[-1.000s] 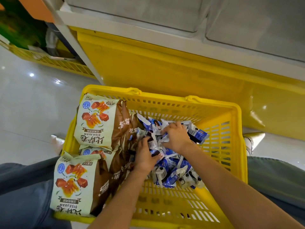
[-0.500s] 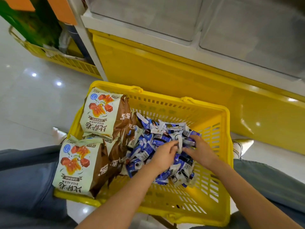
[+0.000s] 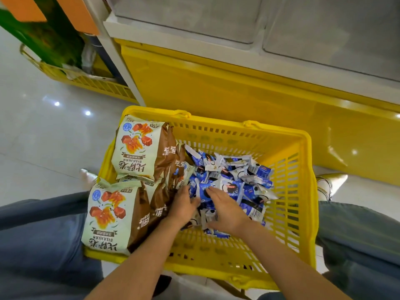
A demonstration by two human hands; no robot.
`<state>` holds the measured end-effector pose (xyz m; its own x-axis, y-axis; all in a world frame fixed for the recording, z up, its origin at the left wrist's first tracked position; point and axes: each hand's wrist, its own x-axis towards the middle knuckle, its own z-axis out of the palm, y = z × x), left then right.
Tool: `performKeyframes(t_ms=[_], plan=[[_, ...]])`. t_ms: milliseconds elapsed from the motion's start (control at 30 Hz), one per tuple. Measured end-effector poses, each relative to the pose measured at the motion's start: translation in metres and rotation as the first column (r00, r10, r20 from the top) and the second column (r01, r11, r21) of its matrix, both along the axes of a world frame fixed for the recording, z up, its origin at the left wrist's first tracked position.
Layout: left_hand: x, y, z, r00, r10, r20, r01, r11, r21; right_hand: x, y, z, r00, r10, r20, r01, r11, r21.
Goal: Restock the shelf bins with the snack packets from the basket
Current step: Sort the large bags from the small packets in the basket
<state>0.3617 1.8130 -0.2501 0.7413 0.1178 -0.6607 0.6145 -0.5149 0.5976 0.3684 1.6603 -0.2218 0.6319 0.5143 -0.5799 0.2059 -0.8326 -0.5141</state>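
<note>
Both hands have drawn back to the near edge of the blue-and-white snack packets (image 3: 255, 176) heaped in the yellow basket (image 3: 308, 191), the right hand (image 3: 227, 211) lying flat with fingers spread and the left hand (image 3: 185, 205) dug in, its grip unclear, and seemingly nothing yet lifted toward the shelf bins (image 3: 190, 16).

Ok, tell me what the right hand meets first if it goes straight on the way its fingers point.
The pile of small blue-and-white packets in the yellow basket: the right hand points forward-left, low over them. Depth is unclear; it may already touch them.
</note>
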Motion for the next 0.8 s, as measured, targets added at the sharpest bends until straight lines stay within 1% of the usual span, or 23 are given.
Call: performKeyframes(t_ms=[67,167,200,300,367,433,567,600,700,800], plan=[[0.002,0.0,-0.003,0.999,0.044,0.0,-0.044,0.998,-0.033,0.001,0.005,-0.007,1.0,0.005,0.031,-0.004,0.999,-0.049],[0.005,-0.001,-0.005,0.997,0.076,-0.026,-0.079,0.99,-0.114,0.008,0.008,-0.013,0.999,-0.054,-0.004,0.053,0.994,-0.093],[0.005,-0.001,-0.006,0.998,0.053,-0.016,-0.054,0.994,-0.099,0.011,0.007,-0.015,0.998,-0.062,-0.018,0.06,0.993,-0.105],[0.009,0.001,-0.008,0.995,-0.1,0.0,0.1,0.992,0.078,0.028,0.001,-0.015,1.0,-0.012,-0.021,0.01,0.995,-0.099],[0.011,0.002,-0.009,0.99,-0.143,-0.02,0.144,0.983,0.115,0.039,-0.005,-0.012,0.999,0.046,-0.021,-0.048,0.995,-0.09],[0.009,0.0,-0.009,0.987,-0.16,-0.018,0.161,0.979,0.125,0.045,-0.01,-0.011,0.996,0.083,0.014,-0.081,0.992,-0.098],[0.003,-0.004,-0.007,0.992,-0.13,-0.005,0.13,0.987,0.092,0.044,-0.015,-0.009,0.981,0.043,0.191,-0.031,0.997,-0.065],[0.003,-0.003,-0.006,0.992,-0.128,-0.009,0.128,0.989,0.078,0.043,-0.015,-0.009,0.98,0.048,0.195,-0.038,0.998,-0.058],[0.003,0.0,-0.001,0.991,-0.132,0.017,0.13,0.99,0.059,0.039,-0.012,-0.004,0.99,0.038,0.138,-0.029,0.997,-0.068],[0.0,0.0,0.006,0.991,-0.116,0.063,0.112,0.992,0.055,0.039,-0.011,0.001,0.977,0.121,0.174,-0.105,0.99,-0.099]])
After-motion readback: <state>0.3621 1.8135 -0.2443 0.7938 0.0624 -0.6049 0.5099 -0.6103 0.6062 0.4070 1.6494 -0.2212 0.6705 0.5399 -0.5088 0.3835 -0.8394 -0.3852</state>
